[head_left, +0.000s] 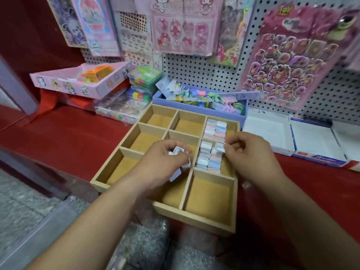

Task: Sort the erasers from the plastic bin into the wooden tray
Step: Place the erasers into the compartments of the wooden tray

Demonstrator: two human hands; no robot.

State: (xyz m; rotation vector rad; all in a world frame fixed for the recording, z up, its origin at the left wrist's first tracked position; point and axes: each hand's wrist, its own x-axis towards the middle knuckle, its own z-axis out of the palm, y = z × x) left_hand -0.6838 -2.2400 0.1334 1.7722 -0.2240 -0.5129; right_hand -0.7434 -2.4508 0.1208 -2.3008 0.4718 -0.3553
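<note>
Right hand (251, 158) pinches eraser (219, 146) over wooden tray (194, 217) | left hand (161, 164) grips erasers (178, 151) mid-tray

**Pale wood, soft-sheen erasers, red shelf**

The wooden tray (194, 216) at the centre is pale, unpainted wood, smooth and matt. Its compartment floors look tan and finely grained, like cork. The erasers (209, 158) on the tray's 3 o'clock side are pastel blocks with a soft sheen, seemingly film-wrapped. The shelf (58, 137) beneath is smooth red with a faint gloss.

From 12 to 2 o'clock, a white pegboard (194, 75) that looks like painted metal carries sticker sheets (288, 61) in shiny clear plastic. At 10 o'clock, a pink box (64, 84) looks like matt printed card. At 3 o'clock, white boxes (319, 141) look like plain card. At 7 o'clock, the floor (23, 207) is speckled grey stone.
</note>
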